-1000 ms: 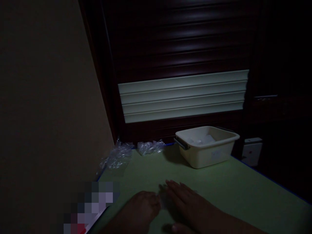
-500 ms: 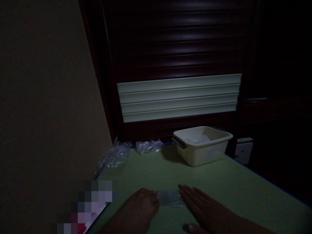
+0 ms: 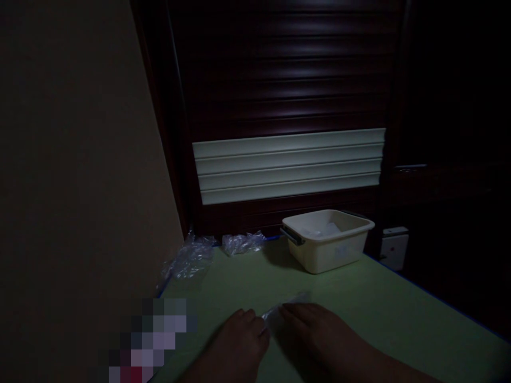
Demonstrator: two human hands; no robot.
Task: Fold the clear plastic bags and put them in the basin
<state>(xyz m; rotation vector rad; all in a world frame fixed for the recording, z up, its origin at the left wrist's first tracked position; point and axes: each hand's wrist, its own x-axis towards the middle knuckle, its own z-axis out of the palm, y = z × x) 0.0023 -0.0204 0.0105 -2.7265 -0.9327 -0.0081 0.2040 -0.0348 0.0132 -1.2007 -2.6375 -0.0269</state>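
A small piece of clear plastic, perhaps a bag (image 3: 272, 315), lies between my two hands low in the dim head view. With curled fingers, my left hand (image 3: 246, 338) grips its near left end. My right hand (image 3: 313, 327) has its fingers bent together over the plastic's right part, apparently pinching it; the thumb is hidden. The plastic slants up to the right, its far end showing beyond my right fingertips. Both hands are just above the green tabletop (image 3: 235, 282).
A cream plastic tub (image 3: 331, 252) with dark handles holds clear plastic at the back right. Crumpled clear plastic (image 3: 194, 255) lies at the back left, beside another crumpled piece (image 3: 242, 243). A wall (image 3: 99, 186) borders the left side, and a slatted panel (image 3: 287, 165) stands behind.
The plastic has gone from lying flat to slanting up to the right. My right hand's outstretched fingers have bent together over it and moved slightly left. My left hand keeps its hold.
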